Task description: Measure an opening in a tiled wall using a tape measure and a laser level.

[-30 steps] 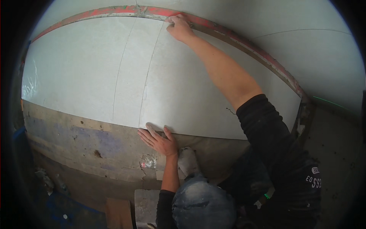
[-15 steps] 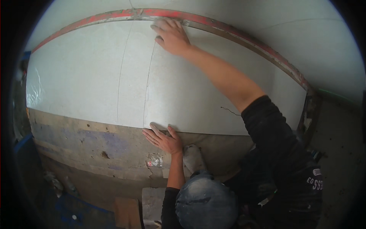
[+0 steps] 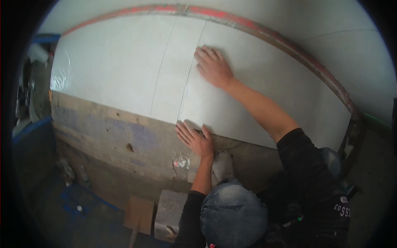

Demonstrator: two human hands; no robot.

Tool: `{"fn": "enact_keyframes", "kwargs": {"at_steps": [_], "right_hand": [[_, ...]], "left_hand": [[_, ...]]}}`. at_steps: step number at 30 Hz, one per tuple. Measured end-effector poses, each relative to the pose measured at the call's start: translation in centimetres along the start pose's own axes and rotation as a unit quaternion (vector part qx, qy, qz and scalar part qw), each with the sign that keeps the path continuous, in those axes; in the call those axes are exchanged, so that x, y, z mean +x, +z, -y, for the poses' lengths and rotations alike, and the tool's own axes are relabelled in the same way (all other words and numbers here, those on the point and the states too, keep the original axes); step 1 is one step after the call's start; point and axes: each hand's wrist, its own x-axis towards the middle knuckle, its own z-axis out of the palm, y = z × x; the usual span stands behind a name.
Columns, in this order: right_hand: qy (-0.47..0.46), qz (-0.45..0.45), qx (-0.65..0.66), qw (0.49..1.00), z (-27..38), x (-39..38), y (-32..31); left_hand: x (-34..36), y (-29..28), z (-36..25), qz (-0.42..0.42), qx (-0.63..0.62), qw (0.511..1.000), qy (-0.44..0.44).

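A large white sheet or panel (image 3: 111, 62) lies before me, with two thin dark lines across it from far edge to near edge. My right hand (image 3: 215, 68) rests on it, fingers spread and palm down, the fingertips by the right-hand line. My left hand (image 3: 196, 138) lies at the sheet's near edge, by the near end of the same line. Its fingers are stretched out, with some of the fingertips touching the edge. Neither hand grips anything. Under the sheet's near side shows a worn brown board (image 3: 103, 124) with stains.
A red, scuffed bar (image 3: 215, 13) runs along the sheet's far edge, against a pale surface. My bent knee (image 3: 233, 215) is below the left hand. On the floor are a brown square piece (image 3: 139, 214), a grey block (image 3: 171, 208) and a blue-edged dark sheet (image 3: 91, 206).
My right hand has come away from the far edge and slid nearer along the line. The left hand keeps its place at the near edge. The whole view has shifted and turned slightly.
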Motion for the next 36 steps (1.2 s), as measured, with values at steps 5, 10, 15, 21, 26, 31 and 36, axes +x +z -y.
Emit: {"fn": "enact_keyframes", "kwargs": {"at_steps": [5, 10, 15, 21, 26, 31, 36], "right_hand": [[0.041, 0.011, -0.024, 0.999, 1.5, -1.3, -0.7], [0.042, 0.014, 0.082, 0.996, 0.6, -0.9, -1.8], [0.202, -0.037, 0.082, 0.975, -7.7, 5.5, -0.7], [0.276, 0.032, 0.022, 0.960, -12.8, 10.2, 1.2], [0.284, 0.039, 0.090, 0.954, -14.1, 12.0, 2.7], [0.260, 0.031, 0.151, 0.953, -14.3, 13.0, 3.1], [0.262, 0.015, 0.153, 0.953, -14.7, 12.6, 3.5]], "left_hand": [[0.9, -1.4, -0.9, 0.020, 0.044, 0.998, 0.031], [7.6, -0.5, -3.5, 0.054, -0.091, 0.987, 0.123], [8.2, 1.1, -4.7, 0.043, -0.017, 0.988, 0.145], [8.1, 0.9, -4.1, 0.038, -0.020, 0.989, 0.143], [8.3, 1.3, -4.4, 0.045, -0.004, 0.988, 0.147], [8.4, 1.4, -4.5, 0.048, -0.009, 0.989, 0.140], [8.4, 1.7, -4.8, 0.053, -0.005, 0.988, 0.145]]}}
